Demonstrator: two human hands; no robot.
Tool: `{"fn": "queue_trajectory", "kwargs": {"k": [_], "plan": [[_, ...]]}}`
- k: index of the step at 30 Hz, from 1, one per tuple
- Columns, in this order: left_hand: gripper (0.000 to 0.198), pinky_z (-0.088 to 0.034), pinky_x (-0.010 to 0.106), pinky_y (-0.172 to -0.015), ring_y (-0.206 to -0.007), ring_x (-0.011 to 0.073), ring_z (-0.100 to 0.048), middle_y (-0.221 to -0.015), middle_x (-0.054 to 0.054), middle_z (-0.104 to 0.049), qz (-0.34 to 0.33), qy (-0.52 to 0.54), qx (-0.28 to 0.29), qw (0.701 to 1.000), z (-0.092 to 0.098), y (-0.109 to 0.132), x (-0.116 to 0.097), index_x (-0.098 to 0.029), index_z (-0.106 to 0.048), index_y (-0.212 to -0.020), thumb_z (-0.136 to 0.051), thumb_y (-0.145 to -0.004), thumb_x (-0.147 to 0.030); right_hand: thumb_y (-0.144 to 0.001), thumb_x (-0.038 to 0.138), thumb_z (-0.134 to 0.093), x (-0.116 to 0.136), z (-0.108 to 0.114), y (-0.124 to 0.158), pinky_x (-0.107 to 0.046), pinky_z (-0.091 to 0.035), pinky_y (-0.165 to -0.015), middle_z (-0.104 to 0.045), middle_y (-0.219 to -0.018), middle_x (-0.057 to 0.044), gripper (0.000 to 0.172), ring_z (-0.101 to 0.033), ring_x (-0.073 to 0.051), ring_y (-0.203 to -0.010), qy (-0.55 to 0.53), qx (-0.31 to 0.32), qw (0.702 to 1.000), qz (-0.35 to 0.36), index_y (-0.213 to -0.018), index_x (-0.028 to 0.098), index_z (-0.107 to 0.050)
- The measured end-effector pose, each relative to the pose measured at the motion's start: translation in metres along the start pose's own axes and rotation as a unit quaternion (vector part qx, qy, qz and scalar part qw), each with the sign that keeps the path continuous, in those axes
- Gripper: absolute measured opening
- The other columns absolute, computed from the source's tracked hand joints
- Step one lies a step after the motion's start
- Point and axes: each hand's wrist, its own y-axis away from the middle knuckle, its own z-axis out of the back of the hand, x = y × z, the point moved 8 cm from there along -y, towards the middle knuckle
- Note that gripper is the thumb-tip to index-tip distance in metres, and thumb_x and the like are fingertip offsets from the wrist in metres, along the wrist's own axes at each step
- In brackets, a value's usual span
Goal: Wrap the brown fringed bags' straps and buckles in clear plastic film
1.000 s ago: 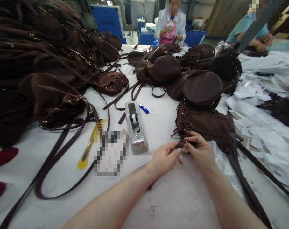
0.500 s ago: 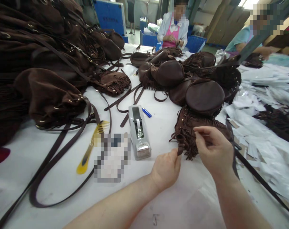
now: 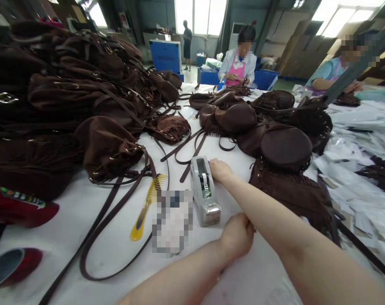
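Note:
My right hand (image 3: 220, 171) reaches across my left forearm to the far right side of the grey tape dispenser (image 3: 199, 203). Its fingers are closed over a small blue object, of which only a sliver shows. Nearer to me, my left hand (image 3: 238, 236) is a fist just right of the dispenser's front end. What it holds is mostly hidden; a dark bit shows by the fingers. To the right of both hands lies a dark brown fringed bag (image 3: 288, 192) with gold eyelets, partly behind my right arm.
Brown bags (image 3: 112, 148) are heaped at the left, with long straps across the white table (image 3: 112, 288). A yellow comb (image 3: 144, 212) lies beside a pixelated item (image 3: 172, 222). Red containers (image 3: 33, 258) stand at the left edge. White papers (image 3: 364, 135) cover the right; co-workers (image 3: 237, 63) are beyond.
My right hand has left the fringed bag and moved left to the blue object by the dispenser. My left hand has come away from the fringe toward me. The view has tilted up.

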Motion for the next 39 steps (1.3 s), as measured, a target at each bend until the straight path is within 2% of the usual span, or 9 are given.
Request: {"fn": "queue_trajectory", "kwargs": {"k": [4,7,10,12,14,16,20,25,39], "plan": [[0.030,-0.051,0.030,-0.071,-0.080,0.0201,-0.062,-0.083,0.007,-0.068,0.006,0.035,-0.017,0.999,0.003,-0.006,0.003,-0.017,-0.064,-0.100,-0.038,-0.092,-0.028,-0.084,0.012,-0.040,-0.032,0.027,0.029,-0.033,-0.046,-0.076,-0.068,-0.098,-0.017,0.027,-0.064,-0.025,-0.087,-0.019,-0.024,0.999,-0.040,-0.104,0.012,-0.058],[0.036,-0.048,0.025,-0.060,-0.064,0.0157,-0.058,-0.069,0.002,-0.063,0.030,0.076,-0.018,0.996,0.003,-0.012,0.007,-0.014,-0.062,-0.104,-0.035,-0.095,-0.035,-0.083,0.016,-0.037,-0.069,0.065,0.087,-0.028,-0.045,-0.067,-0.067,-0.087,-0.008,0.027,-0.061,-0.020,-0.075,-0.084,-0.090,0.990,-0.066,-0.101,0.017,-0.057],[0.033,-0.047,0.023,-0.063,-0.067,0.0137,-0.059,-0.076,0.001,-0.065,-0.002,0.043,-0.029,0.999,0.007,-0.009,-0.005,-0.016,-0.061,-0.112,-0.036,-0.095,-0.030,-0.078,0.023,-0.043,-0.101,0.087,0.174,-0.024,-0.034,-0.047,-0.050,-0.057,0.003,0.013,-0.045,-0.013,-0.050,-0.324,-0.194,0.921,-0.093,-0.080,0.020,-0.056],[0.030,-0.047,0.024,-0.071,-0.078,0.0151,-0.062,-0.088,0.003,-0.069,-0.049,-0.054,-0.047,0.996,0.012,0.001,-0.024,-0.019,-0.062,-0.112,-0.037,-0.095,-0.027,-0.081,0.035,-0.047,-0.112,0.076,0.230,-0.024,-0.024,-0.041,-0.037,-0.049,0.006,0.017,-0.033,-0.011,-0.043,-0.457,-0.199,0.857,-0.131,-0.074,0.021,-0.053],[0.031,-0.046,0.026,-0.076,-0.083,0.0174,-0.064,-0.093,0.005,-0.070,-0.084,-0.188,-0.053,0.977,0.013,0.017,-0.042,-0.021,-0.062,-0.113,-0.037,-0.096,-0.028,-0.085,0.053,-0.044,-0.114,0.054,0.275,-0.024,-0.020,-0.040,-0.032,-0.047,0.007,0.037,-0.028,-0.010,-0.041,-0.539,-0.178,0.804,-0.177,-0.068,0.021,-0.050],[0.034,-0.045,0.026,-0.075,-0.084,0.0190,-0.064,-0.094,0.007,-0.069,-0.101,-0.319,-0.052,0.941,0.011,0.033,-0.056,-0.022,-0.060,-0.119,-0.034,-0.097,-0.028,-0.086,0.067,-0.033,-0.111,0.035,0.307,-0.025,-0.020,-0.040,-0.031,-0.046,0.005,0.054,-0.027,-0.010,-0.040,-0.569,-0.159,0.780,-0.207,-0.058,0.022,-0.044],[0.039,-0.043,0.027,-0.072,-0.084,0.0200,-0.062,-0.092,0.008,-0.067,-0.119,-0.482,-0.053,0.866,0.003,0.054,-0.066,-0.024,-0.054,-0.129,-0.030,-0.097,-0.026,-0.087,0.070,-0.029,-0.111,0.028,0.345,-0.028,-0.020,-0.044,-0.028,-0.044,0.003,0.062,-0.028,-0.011,-0.043,-0.480,-0.180,0.832,-0.212,-0.047,0.022,-0.029],[0.041,-0.041,0.027,-0.067,-0.081,0.0195,-0.061,-0.086,0.008,-0.064,-0.143,-0.556,-0.034,0.818,-0.013,0.061,-0.063,-0.026,-0.051,-0.132,-0.029,-0.098,-0.024,-0.087,0.068,-0.031,-0.115,0.033,0.359,-0.030,-0.019,-0.045,-0.036,-0.040,0.001,0.065,-0.037,-0.012,-0.041,-0.344,-0.167,0.893,-0.236,-0.042,0.021,-0.034],[0.035,-0.035,0.030,-0.051,-0.063,0.0169,-0.056,-0.070,0.000,-0.056,-0.283,-0.604,-0.118,0.735,-0.017,0.073,-0.079,-0.021,-0.051,-0.126,-0.041,-0.093,-0.017,-0.090,0.059,-0.028,-0.105,0.041,0.318,-0.028,-0.024,-0.049,-0.051,-0.047,-0.002,0.063,-0.045,-0.014,-0.046,-0.243,-0.074,0.939,-0.233,-0.049,0.020,-0.056]]}}
